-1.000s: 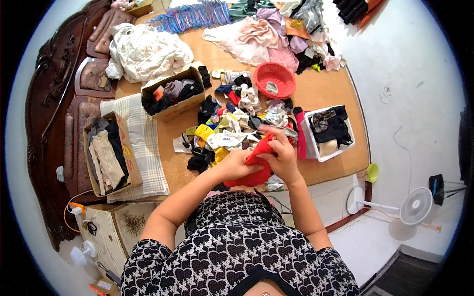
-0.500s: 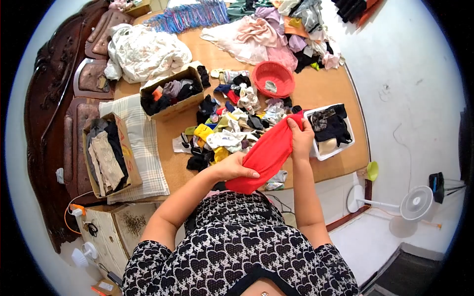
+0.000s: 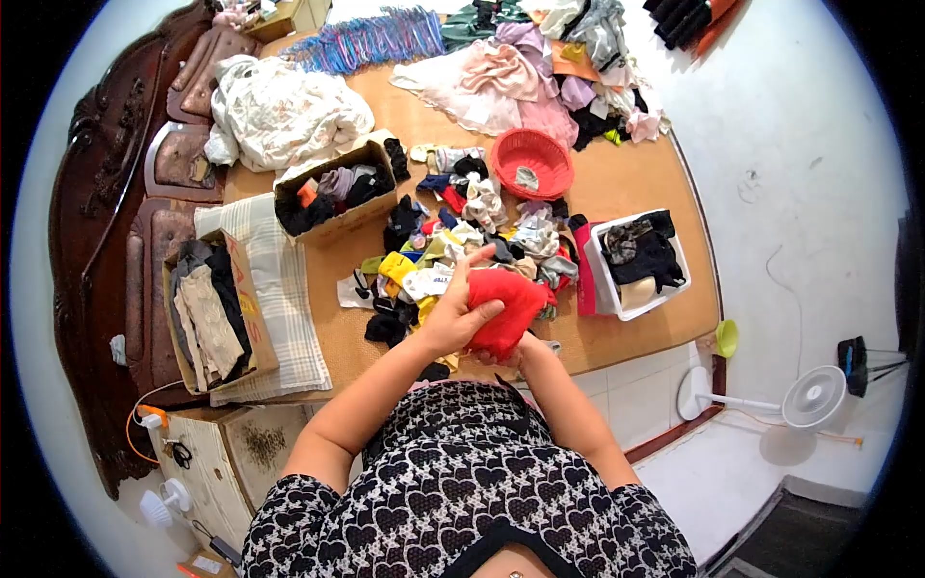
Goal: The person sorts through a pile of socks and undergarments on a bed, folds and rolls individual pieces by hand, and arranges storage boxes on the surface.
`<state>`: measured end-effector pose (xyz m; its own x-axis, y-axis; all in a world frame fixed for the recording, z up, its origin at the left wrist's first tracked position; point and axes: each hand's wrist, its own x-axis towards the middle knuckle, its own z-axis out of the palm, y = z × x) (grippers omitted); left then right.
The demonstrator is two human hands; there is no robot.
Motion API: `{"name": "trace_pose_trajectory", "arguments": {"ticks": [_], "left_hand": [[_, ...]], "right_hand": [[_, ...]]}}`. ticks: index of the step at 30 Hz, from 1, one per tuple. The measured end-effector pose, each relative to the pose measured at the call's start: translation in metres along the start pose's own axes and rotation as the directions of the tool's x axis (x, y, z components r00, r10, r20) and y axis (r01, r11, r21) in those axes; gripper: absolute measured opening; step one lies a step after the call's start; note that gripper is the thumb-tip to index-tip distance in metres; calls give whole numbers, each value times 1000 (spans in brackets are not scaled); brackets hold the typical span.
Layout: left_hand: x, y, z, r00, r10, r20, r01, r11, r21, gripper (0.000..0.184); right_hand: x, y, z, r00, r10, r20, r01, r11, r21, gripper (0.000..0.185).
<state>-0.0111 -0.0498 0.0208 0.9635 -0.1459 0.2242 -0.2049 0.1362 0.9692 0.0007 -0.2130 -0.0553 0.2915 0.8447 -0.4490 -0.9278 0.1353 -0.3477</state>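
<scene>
A red cloth (image 3: 508, 306), doubled into a compact bundle, is in front of me above the edge of the bed. My left hand (image 3: 449, 320) grips its left side, thumb on top and index finger pointing away. Beneath the lower edge, my right hand (image 3: 520, 351) holds the cloth from below, its fingers mostly hidden. Just beyond lies a mixed pile of socks and small garments (image 3: 424, 279), in white, yellow, black and other colours.
A white bin (image 3: 627, 313) of dark clothes stands at right, a red basket (image 3: 533, 137) behind the pile. Cardboard boxes (image 3: 337, 223) of clothing sit at left. White bedding (image 3: 289, 106), hangers (image 3: 366, 40) and heaped clothes (image 3: 501, 77) lie at the back.
The red cloth was stretched lengthwise between both hands; now it is folded smaller. My right hand has come down and left, under the cloth, near my left hand.
</scene>
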Motion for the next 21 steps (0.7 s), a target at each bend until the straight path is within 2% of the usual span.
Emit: {"name": "trace_pose_trajectory", "arguments": {"ticks": [1, 2, 3, 5, 7, 8, 9, 11, 12, 13, 14, 15, 16, 18, 19, 21], "left_hand": [[-1, 4, 3, 987, -158, 28, 159, 936, -315, 37], [-4, -10, 0, 979, -195, 54, 202, 957, -206, 45], [-5, -14, -3, 979, -194, 55, 201, 958, -206, 45], [-5, -17, -7, 912, -393, 116, 407, 831, -381, 45], [-3, -21, -13, 918, -383, 98, 392, 848, -357, 46], [-1, -17, -17, 930, -363, 64, 361, 862, -356, 45], [1, -15, -20, 939, -343, 29, 330, 875, -353, 45], [7, -22, -24, 922, -382, -63, 315, 834, -452, 46], [9, -22, -25, 924, -373, -82, 303, 846, -439, 46], [11, -21, -25, 927, -361, -100, 288, 858, -424, 46], [12, -21, -22, 928, -358, -100, 286, 859, -424, 46], [13, -23, -16, 940, -294, -175, 214, 905, -368, 43], [13, -25, -13, 943, -224, -244, 145, 941, -305, 40], [12, -37, -13, 946, -209, -249, 142, 955, -262, 40], [13, -39, -13, 947, -194, -257, 139, 966, -216, 40], [11, -41, -15, 931, -213, -296, 156, 966, -204, 34]], "right_hand": [[1, 2, 5, 1000, 0, 1, 0, 1000, -1, 43], [4, 5, 10, 999, 51, -19, -51, 999, 0, 45], [6, 7, 12, 994, 101, -39, -101, 995, 2, 48], [2, 6, 10, 996, 89, -15, -90, 995, -48, 48], [0, 2, 10, 983, 115, -146, -155, 941, -301, 44], [-5, -9, 27, 971, 118, -207, -175, 942, -286, 42], [-8, -10, 50, 946, -144, -291, 35, 936, -350, 41], [-5, -20, 34, 856, -343, -386, 103, 846, -523, 45], [7, -17, 9, 794, -460, -397, 262, 849, -459, 52], [3, -17, -4, 805, -498, -322, 351, 838, -418, 56], [-5, -23, 12, 835, -482, -265, 423, 871, -250, 52], [-13, -29, 29, 857, -473, -204, 469, 880, -69, 48], [-12, -26, 32, 857, -474, -204, 470, 880, -69, 48], [-4, -19, 41, 809, -503, -306, 405, 853, -330, 44], [-4, -19, 49, 797, -534, -283, 381, 807, -451, 41], [0, -13, 38, 801, -503, -326, 384, 848, -364, 36]]}}
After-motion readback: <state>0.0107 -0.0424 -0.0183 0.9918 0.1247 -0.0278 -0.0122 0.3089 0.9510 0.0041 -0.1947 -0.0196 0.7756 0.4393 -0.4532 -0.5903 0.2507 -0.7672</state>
